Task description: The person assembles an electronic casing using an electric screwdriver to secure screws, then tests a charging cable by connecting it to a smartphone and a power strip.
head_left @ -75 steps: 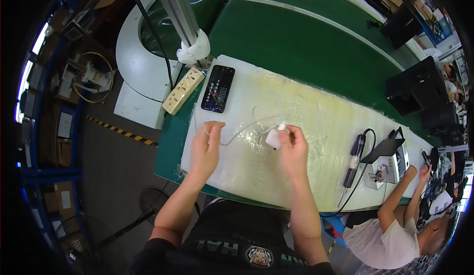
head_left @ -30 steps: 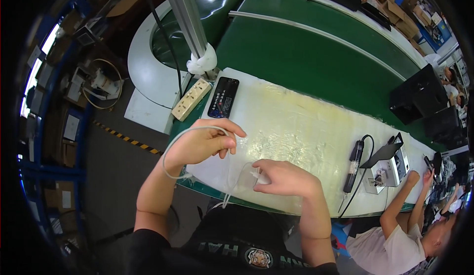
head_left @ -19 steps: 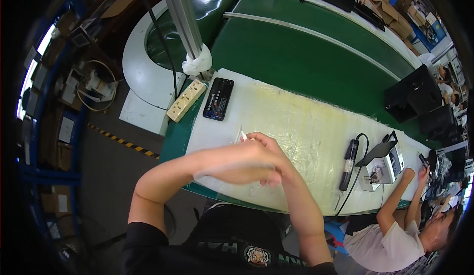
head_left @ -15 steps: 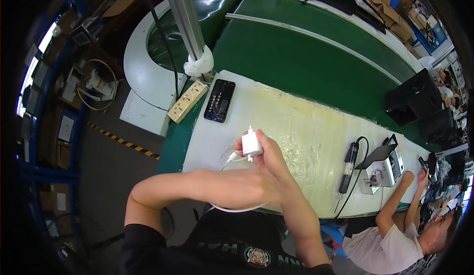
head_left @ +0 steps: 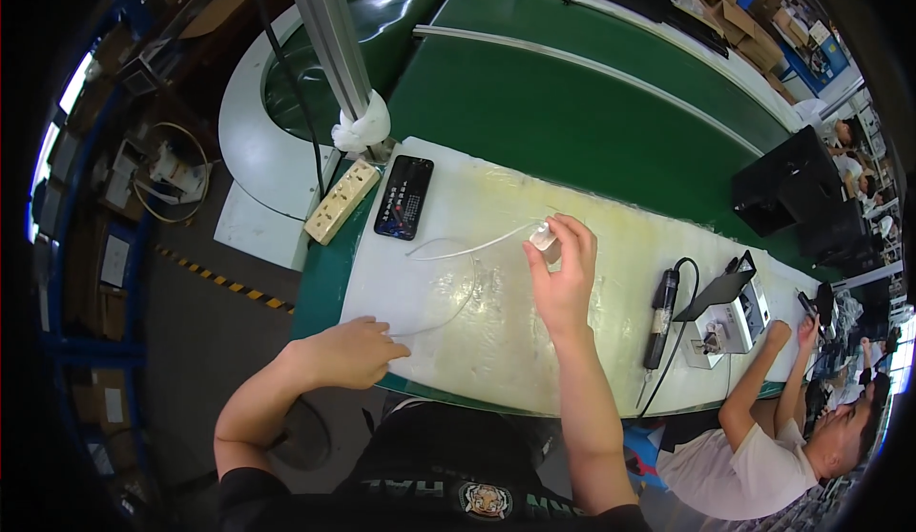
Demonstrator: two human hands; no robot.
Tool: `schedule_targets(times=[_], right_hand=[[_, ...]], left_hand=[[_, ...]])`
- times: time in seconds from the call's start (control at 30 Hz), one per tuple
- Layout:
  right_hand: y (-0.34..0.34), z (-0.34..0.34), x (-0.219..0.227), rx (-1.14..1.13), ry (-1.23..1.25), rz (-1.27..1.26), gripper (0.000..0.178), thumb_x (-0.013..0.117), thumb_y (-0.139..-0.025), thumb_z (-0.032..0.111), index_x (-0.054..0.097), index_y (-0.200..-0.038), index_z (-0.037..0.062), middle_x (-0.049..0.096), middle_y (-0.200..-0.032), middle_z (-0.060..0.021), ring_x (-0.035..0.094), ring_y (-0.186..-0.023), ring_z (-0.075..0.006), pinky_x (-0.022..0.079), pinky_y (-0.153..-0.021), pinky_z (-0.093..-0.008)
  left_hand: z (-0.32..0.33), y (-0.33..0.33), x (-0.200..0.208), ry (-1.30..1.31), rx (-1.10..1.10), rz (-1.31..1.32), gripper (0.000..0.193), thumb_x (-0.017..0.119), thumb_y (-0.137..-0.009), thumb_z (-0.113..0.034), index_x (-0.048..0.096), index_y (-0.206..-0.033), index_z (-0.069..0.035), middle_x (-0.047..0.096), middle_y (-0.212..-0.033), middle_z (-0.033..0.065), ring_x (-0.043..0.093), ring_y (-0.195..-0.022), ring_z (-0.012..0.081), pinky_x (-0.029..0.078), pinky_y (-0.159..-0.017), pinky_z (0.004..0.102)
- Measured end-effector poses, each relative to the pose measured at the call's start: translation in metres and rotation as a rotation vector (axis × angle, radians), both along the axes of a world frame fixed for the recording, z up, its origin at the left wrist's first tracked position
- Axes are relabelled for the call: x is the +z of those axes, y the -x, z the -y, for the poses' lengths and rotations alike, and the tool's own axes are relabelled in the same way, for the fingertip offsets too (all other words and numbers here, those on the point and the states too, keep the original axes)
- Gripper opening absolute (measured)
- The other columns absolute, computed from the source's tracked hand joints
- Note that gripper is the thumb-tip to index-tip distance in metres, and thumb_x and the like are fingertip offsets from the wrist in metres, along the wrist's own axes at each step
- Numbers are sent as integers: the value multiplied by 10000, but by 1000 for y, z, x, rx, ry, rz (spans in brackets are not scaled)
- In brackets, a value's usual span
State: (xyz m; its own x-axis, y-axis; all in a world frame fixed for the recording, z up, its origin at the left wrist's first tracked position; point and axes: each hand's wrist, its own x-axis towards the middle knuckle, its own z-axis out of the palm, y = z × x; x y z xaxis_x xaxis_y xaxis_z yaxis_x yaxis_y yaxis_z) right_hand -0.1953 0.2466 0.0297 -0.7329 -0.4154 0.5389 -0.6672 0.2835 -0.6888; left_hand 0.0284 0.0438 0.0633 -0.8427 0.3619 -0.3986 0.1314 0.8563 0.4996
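Note:
My right hand (head_left: 563, 274) holds a small white plug adapter (head_left: 543, 237) between its fingertips above the white bench mat (head_left: 611, 341). A thin white cable (head_left: 465, 265) runs from the adapter leftward, loops over the mat and ends at my left hand (head_left: 348, 353). My left hand lies closed at the near left edge of the mat, pinching the cable's other end.
A black phone (head_left: 405, 197) and a beige power strip (head_left: 343, 201) lie at the mat's far left. A black electric screwdriver (head_left: 660, 317) and a small fixture (head_left: 725, 317) sit to the right, where another person's hand (head_left: 780, 333) reaches. A green conveyor (head_left: 592, 122) runs behind.
My hands, held together with the adapter raised, have moved apart: the right went right and forward with the adapter, the left back to the near left edge, stretching the cable out.

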Motion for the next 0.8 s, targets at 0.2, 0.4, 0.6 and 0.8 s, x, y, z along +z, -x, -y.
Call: schedule_targets(times=[0.2, 0.4, 0.6, 0.8], right_hand=[[3, -17, -5, -62, 45, 25, 412, 733, -788, -27, 572, -1164, 19, 549, -1258, -133, 567, -1124, -260, 478, -948, -350], [-5, -32, 8, 76, 168, 57, 437, 716, -786, -62, 553, -1182, 24, 541, -1280, -138, 577, -1142, -250, 495, -934, -363], [-26, -23, 37, 335, 311, 148, 442, 722, -802, -30, 536, -1200, 9, 536, -1273, -168, 585, -1146, -284, 500, -952, -385], [-7, -22, 48, 260, 539, 81, 385, 665, -874, 23, 524, -1232, -6, 532, -1294, -160, 580, -1151, -290, 497, -971, -400]], left_hand=[[-3, 47, -21, -541, 746, 239, 374, 629, -912, -132, 545, -1257, -16, 637, -1113, 194, 648, -1030, 290, 579, -731, 368], [-22, 63, -49, -903, 1010, 220, 785, 679, -892, -79, 211, -1521, -116, 326, -1453, 258, 634, -1079, 272, 599, -731, 352], [-51, 71, -46, -606, 488, -247, 631, 747, -854, -132, 475, -1424, -145, 341, -1497, 183, 595, -1162, 337, 553, -885, 384], [-19, 36, -4, -572, 384, 5, 153, 673, -920, -162, 682, -957, -15, 702, -1000, 109, 687, -963, 244, 549, -828, 342]])
